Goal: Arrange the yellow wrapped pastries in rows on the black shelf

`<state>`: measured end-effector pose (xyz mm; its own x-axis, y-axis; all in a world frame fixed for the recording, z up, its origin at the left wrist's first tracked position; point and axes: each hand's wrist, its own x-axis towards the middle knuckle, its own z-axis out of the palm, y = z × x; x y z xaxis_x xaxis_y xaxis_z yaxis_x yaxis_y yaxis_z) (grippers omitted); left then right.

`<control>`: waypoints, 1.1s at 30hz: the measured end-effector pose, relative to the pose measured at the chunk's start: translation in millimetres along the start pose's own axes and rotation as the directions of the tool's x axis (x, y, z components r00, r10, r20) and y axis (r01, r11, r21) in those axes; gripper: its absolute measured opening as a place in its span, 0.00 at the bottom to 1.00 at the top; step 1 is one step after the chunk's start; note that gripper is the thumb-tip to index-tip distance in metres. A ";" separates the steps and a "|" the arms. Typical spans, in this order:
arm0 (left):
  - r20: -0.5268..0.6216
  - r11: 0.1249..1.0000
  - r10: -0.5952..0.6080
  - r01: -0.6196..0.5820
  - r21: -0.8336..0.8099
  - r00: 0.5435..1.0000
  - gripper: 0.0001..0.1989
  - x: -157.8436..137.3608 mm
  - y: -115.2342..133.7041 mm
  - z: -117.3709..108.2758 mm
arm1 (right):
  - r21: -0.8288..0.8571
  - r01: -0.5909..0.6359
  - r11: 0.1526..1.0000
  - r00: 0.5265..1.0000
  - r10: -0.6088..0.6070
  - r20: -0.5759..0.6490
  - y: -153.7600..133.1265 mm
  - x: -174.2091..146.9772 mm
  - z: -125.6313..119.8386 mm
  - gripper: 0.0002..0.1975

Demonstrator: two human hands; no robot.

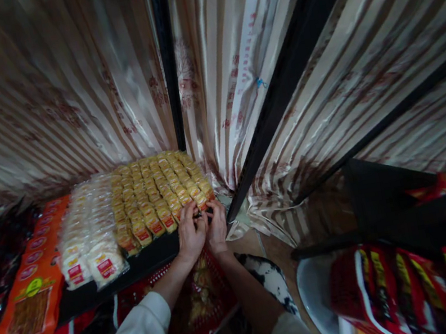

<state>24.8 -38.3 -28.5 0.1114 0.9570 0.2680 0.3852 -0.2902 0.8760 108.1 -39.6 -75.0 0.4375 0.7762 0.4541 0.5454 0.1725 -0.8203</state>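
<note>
Both hands meet at the shelf's (153, 258) front right corner; left hand (190, 235) and right hand (216, 226) pinch a yellow packet (200, 201) together, fingertips touching. Best done squarely; it should line up with the rows (154, 190), snug beside its neighbour.

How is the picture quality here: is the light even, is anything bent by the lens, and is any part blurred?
Head view: dim, uneven light, brightest on the glossy striped curtain, which shows glare. The black shelf posts splay outward from wide-angle distortion. The left hand and right hand at the yellow packaged snacks are fairly sharp. The red packets at the lower right edge look smeared.
</note>
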 end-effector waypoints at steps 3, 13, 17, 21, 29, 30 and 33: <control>0.022 0.999 0.018 -0.019 0.045 1.000 0.21 -2.1 -2.9 2.6 | -0.104 0.038 0.994 0.999 -0.035 0.032 4.0 -1.5 -0.9 0.17; 0.099 0.988 0.019 -0.034 0.151 0.995 0.24 1.6 -5.4 3.3 | -0.156 0.105 0.982 0.990 -0.089 0.107 11.3 -4.3 -1.8 0.23; 0.103 0.982 -0.006 -0.014 0.190 0.995 0.22 -0.9 -3.4 4.3 | -0.153 0.111 0.982 0.990 -0.096 0.104 11.5 -5.2 -1.1 0.20; 0.129 0.971 -0.078 0.046 0.236 0.989 0.22 -0.7 -4.7 7.7 | -0.194 0.082 0.978 0.990 -0.057 0.131 13.6 -5.9 0.7 0.21; 0.090 0.974 -0.082 0.061 0.219 0.993 0.20 -10.7 -0.1 6.0 | -0.173 0.085 0.981 0.989 -0.062 0.134 15.5 -3.6 -1.2 0.20; 0.071 0.977 -0.066 0.050 0.208 0.995 0.19 -16.2 -0.9 3.7 | -0.153 0.103 0.983 0.988 -0.084 0.130 14.1 -2.9 -2.5 0.19; 0.025 0.987 0.010 -0.014 0.160 1.000 0.16 -40.9 -7.6 -7.3 | -0.080 0.165 0.983 0.982 -0.156 0.102 7.5 -3.3 -5.9 0.17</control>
<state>10.6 -75.2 -43.1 0.1381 0.9539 0.2665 0.5250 -0.2986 0.7970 115.0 -44.5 -80.6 0.2715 0.7975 0.5388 0.6656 0.2487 -0.7036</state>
